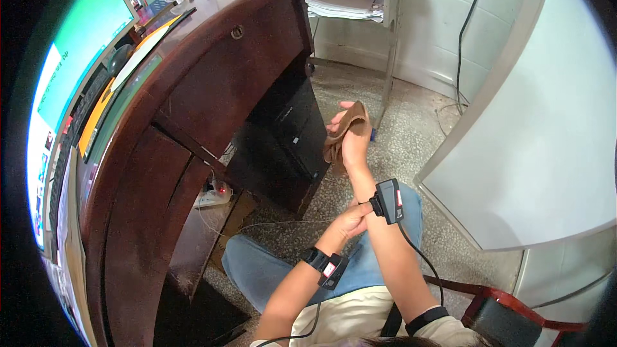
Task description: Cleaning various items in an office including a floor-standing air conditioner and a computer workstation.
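Note:
A brown cloth (348, 130) hangs over the palm of my right hand (355, 140), which is stretched out over the speckled floor beside a black cabinet. The cloth lies between thumb and fingers, and part of the hand is hidden by it. My left hand (353, 220) grips my right forearm near the wrist, at the strap of a dark device (388, 201). A second strapped device (331, 269) sits on my left wrist. Both devices have black cables.
A dark wooden desk (193, 77) curves along the left, with a lit monitor (82, 72) on it. A black cabinet (289, 140) stands under it. A white panel (525, 144) is at the right, and a red-framed chair (511, 306) at the lower right.

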The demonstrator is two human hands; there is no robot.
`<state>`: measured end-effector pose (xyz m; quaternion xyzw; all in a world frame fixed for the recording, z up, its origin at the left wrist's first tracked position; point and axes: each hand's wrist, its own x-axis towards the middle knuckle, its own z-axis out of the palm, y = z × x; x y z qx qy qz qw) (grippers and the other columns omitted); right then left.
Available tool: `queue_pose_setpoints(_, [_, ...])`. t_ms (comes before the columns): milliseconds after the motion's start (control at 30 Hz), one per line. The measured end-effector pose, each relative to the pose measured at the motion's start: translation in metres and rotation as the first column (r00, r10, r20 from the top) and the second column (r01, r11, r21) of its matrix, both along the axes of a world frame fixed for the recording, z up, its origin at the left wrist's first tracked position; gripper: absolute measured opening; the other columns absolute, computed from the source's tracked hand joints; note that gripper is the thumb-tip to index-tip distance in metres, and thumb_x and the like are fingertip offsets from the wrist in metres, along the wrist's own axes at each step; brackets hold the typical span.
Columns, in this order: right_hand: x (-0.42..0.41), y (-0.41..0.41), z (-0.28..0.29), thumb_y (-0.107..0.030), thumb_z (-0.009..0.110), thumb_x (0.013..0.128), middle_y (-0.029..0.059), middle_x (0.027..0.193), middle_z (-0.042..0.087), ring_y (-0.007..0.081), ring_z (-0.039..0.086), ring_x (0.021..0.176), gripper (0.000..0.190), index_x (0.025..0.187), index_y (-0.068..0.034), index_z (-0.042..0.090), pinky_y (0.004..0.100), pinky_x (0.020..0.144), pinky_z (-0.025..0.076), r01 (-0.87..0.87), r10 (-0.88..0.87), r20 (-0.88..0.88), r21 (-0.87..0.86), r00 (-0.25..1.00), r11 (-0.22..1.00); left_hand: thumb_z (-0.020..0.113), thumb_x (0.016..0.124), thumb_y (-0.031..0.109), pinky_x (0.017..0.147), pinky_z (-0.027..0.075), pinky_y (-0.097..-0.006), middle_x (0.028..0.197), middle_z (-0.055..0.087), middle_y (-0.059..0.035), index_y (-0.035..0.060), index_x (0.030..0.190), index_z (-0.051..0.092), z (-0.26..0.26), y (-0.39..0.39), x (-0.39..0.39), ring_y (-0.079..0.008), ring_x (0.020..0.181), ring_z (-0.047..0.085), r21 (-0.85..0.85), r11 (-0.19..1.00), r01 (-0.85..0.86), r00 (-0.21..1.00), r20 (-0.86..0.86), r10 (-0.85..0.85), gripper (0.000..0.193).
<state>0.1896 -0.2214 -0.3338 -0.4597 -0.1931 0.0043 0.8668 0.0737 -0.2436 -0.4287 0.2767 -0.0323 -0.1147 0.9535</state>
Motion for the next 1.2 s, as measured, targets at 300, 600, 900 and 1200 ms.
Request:
queue_pose_setpoints(300, [0.026,-0.023,-0.029,-0.022,0.041,0.089,0.0071,0.08,0.051,0.0161,0.05,0.07,0.031,0.106,0.002,0.05,0.0304,0.069,0.047,-0.105,0.684,-0.269,0.886,0.678,0.452,0.062,0.068,0.058,0.1,0.033,-0.0435,0.128,0.041,-0.017,-0.0043,0.126,0.034,0.013,0.011,0.002,-0.0282,0.118,0.042,0.001,1.0,0.014,0.982,0.186,-0.014,0.089])
queue_pose_setpoints(600, [-0.006,-0.023,-0.056,-0.043,0.034,0.091,0.0169,0.112,0.05,0.0269,0.05,0.1,0.056,0.128,-0.001,0.035,0.0416,0.084,0.044,-0.268,0.447,-0.49,0.392,0.748,0.88,0.046,0.089,0.039,0.095,0.036,-0.0395,0.124,0.046,-0.0108,0.0026,0.123,0.038,0.038,0.091,0.023,-0.0212,0.114,0.045,0.117,0.838,-0.533,0.829,-0.127,0.545,0.051])
queue_pose_setpoints(900, [-0.044,-0.022,-0.1,-0.075,0.028,0.076,0.0111,0.136,0.032,0.0257,0.031,0.125,0.087,0.135,-0.012,0.027,0.0503,0.093,0.036,-0.738,0.74,-0.627,0.376,0.243,0.561,0.051,0.075,0.01,0.092,0.032,-0.0462,0.113,0.046,-0.0251,-0.0044,0.095,0.056,0.005,0.097,-0.002,-0.0394,0.11,0.039,0.827,-0.435,-0.357,0.816,0.503,0.285,0.026])
queue_pose_setpoints(1200, [-0.019,0.011,-0.119,-0.01,0.063,0.078,0.0057,0.099,0.057,0.0157,0.052,0.096,0.031,0.106,-0.003,0.052,0.0273,0.084,0.04,-0.087,0.05,-0.188,-0.194,0.981,0.977,0.049,0.069,-0.002,0.091,0.037,-0.0387,0.118,0.049,-0.013,0.0062,0.098,0.062,0.037,0.107,-0.054,-0.0311,0.107,0.045,0.742,-0.545,-0.392,0.79,0.575,0.215,0.033])
